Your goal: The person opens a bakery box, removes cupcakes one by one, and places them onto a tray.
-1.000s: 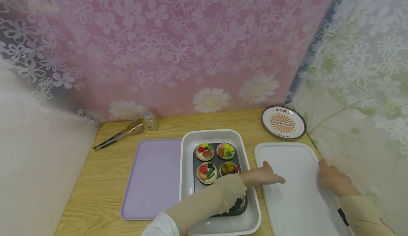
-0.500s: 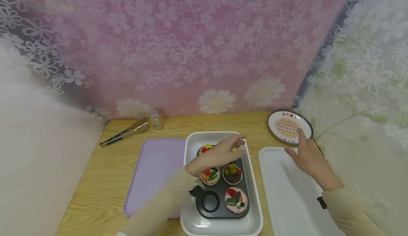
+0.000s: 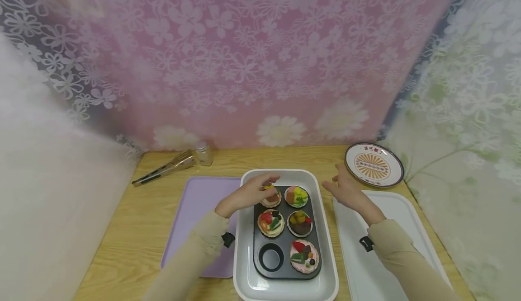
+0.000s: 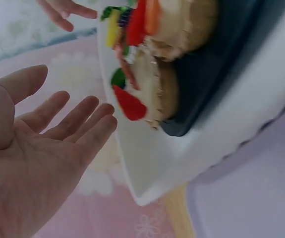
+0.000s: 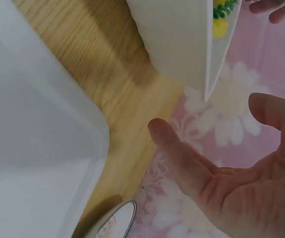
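Right now: both hands hang about the white basin (image 3: 285,290); I judge this a reaching step, with no grip made yet.
Left hand (image 3: 249,193): above the basin's far left part, near the back-left tart; fingers loosely extended, thumb well apart, holding nothing.
Right hand (image 3: 348,191): just right of the basin, between it and the printed plate (image 3: 374,164); thumb and forefinger spread wide, holding nothing.
Muffin pan (image 3: 282,237): inside the basin, carrying five topped tarts (image 3: 271,223); its near-left cup (image 3: 271,257) is vacant.
Beside the basin: a purple tray (image 3: 207,206) on the left, a white tray (image 3: 360,274) on the right.
Back of the table (image 3: 126,228): tongs (image 3: 164,169) and a lidded jar (image 3: 204,154) on the left, the plate on the right.
Next move: probably calls for narrowing those spread fingers on either the basin's walls or a tart, without brushing the toppings.
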The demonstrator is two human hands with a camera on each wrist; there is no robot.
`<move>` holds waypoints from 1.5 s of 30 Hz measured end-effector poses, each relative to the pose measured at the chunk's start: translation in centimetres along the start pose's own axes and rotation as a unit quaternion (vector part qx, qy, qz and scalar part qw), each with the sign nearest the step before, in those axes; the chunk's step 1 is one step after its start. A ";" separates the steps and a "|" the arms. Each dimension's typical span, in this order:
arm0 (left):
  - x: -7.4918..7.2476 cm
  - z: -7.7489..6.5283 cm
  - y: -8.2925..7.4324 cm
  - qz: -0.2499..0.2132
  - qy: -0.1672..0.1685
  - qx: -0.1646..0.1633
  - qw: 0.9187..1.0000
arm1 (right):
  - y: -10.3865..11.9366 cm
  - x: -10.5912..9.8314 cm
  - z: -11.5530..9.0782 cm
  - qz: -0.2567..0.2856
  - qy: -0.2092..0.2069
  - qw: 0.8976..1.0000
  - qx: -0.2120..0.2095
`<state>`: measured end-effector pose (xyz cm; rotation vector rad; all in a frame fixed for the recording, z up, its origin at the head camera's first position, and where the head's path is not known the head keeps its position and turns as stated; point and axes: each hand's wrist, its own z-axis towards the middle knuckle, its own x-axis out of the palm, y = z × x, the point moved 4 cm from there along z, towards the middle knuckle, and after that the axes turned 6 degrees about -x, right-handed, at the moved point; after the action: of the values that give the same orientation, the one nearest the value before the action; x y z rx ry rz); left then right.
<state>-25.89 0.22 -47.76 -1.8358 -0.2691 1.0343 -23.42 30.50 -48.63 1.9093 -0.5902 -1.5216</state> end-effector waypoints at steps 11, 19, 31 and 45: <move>0.8 1.6 2.9 0.079 0.005 -0.008 0.997 | 0.3 3.2 1.3 0.080 0.019 0.995 0.061; 1.4 1.8 3.7 0.123 -0.001 -0.028 0.992 | 0.6 4.5 1.6 0.060 0.013 0.997 0.053; 2.0 2.4 3.9 0.216 -0.014 -0.024 0.976 | 0.6 5.0 1.6 -0.006 -0.014 0.999 0.035; 2.0 2.5 4.1 0.238 -0.020 -0.015 0.971 | 0.1 5.4 1.9 -0.019 -0.006 0.999 0.040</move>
<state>-27.49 0.92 -52.65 -1.9557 0.1440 1.4001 -23.96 26.42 -52.55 1.9841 -0.6321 -1.5563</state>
